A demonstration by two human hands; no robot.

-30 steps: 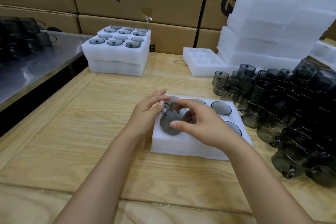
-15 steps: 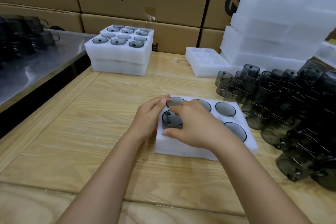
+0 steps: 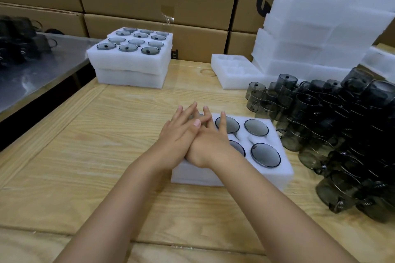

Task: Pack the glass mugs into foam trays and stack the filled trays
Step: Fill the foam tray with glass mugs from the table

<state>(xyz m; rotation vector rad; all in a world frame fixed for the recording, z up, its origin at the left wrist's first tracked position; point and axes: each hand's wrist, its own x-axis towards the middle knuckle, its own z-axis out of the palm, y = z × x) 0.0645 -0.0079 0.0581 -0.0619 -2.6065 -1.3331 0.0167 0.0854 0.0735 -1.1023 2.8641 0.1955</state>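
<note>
**Two hands on a foam tray [image 3: 271, 177]**

The left hand [image 3: 179, 134] and right hand [image 3: 210, 147] overlap on its left side, fingers straight, holding nothing. Glass mugs [image 3: 256, 127] sit in its holes. More mugs [image 3: 342, 134] are piled nearby on the table [image 3: 96, 156].

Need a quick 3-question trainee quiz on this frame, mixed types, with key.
1. True or false: the right hand holds a mug in the air.
2. The loose mugs lie: A) left of the near tray; B) right of it; C) inside a carton.
3. Fill in: the filled stack at far left has ___ trays.
Key: 1 false, it lies flat on the near tray, with the left hand; 2 B; 3 two.
</note>
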